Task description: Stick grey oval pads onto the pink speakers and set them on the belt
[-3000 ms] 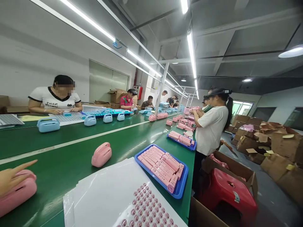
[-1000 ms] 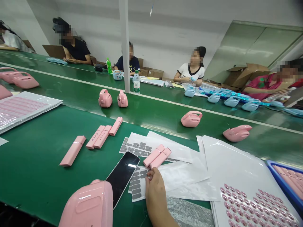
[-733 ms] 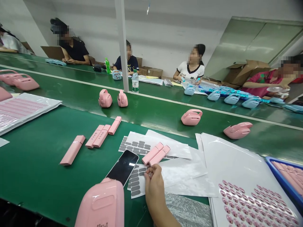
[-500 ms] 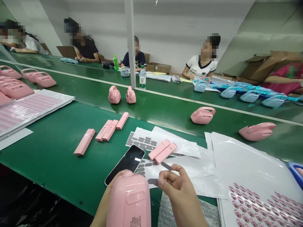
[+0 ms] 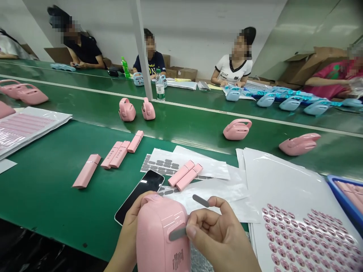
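My left hand [image 5: 132, 223] is closed around the far left side of a pink plastic device [image 5: 154, 238], rounded, with printed text and a shallow oval recess. Between the thumb and forefinger of my right hand [image 5: 215, 230] is a grey oval sticker [image 5: 178, 233], its free end lying over the recess. Whether it is pressed down I cannot tell. A second grey sticker [image 5: 200, 200] clings to another fingertip of that hand and sticks out to the left. Just beyond the device lie a black phone [image 5: 141, 194] and sheets of grey stickers [image 5: 163, 163].
Two pink bars [image 5: 185, 175] rest on the sticker sheets; several more pink bars [image 5: 87, 170] lie to the left. At right are a sheet of pink oval badges [image 5: 300, 238] and a blue tray [image 5: 344, 200]. Pink handled devices [image 5: 237, 129] stand beyond; co-workers sit across.
My right hand has brought the grey sticker left onto the device's recess. The device has turned and shifted slightly right. The whole view has shifted, so the background lies farther left.
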The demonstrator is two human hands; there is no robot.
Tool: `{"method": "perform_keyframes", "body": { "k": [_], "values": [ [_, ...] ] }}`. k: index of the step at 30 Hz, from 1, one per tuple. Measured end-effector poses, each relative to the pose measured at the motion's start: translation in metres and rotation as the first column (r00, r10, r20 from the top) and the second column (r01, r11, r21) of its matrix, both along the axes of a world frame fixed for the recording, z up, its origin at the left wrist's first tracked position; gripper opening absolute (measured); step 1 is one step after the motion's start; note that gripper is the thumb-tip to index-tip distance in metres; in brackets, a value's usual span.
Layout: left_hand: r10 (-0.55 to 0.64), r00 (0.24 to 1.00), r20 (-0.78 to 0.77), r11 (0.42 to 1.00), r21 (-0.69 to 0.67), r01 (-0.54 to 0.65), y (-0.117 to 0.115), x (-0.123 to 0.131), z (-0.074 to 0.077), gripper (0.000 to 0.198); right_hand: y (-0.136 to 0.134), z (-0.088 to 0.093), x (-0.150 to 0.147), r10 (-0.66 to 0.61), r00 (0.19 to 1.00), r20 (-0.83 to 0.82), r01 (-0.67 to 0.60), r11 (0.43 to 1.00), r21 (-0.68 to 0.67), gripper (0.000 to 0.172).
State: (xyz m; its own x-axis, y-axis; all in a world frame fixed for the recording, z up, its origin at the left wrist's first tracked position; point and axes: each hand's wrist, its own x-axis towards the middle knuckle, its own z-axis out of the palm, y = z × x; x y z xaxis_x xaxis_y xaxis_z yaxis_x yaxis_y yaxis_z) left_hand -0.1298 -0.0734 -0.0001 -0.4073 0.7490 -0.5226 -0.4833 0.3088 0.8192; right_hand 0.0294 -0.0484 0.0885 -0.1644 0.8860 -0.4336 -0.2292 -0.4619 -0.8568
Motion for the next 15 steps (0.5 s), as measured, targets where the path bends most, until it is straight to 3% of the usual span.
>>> {"method": "perform_keyframes", "body": {
  "k": [9,15],
  "values": [
    [-0.012,1.0,0.005,0.999,0.035,0.012,0.004,0.007,0.009,0.024,0.0,-0.004,0.003,-0.02,1.0,0.008,0.02,1.0,0.014,0.052],
    [0.041,0.999,0.019,0.999,0.035,-0.042,0.005,0.012,0.014,0.022,0.0,-0.001,0.003,-0.004,0.998,0.057,0.002,1.0,0.025,0.048]
  ]
}}
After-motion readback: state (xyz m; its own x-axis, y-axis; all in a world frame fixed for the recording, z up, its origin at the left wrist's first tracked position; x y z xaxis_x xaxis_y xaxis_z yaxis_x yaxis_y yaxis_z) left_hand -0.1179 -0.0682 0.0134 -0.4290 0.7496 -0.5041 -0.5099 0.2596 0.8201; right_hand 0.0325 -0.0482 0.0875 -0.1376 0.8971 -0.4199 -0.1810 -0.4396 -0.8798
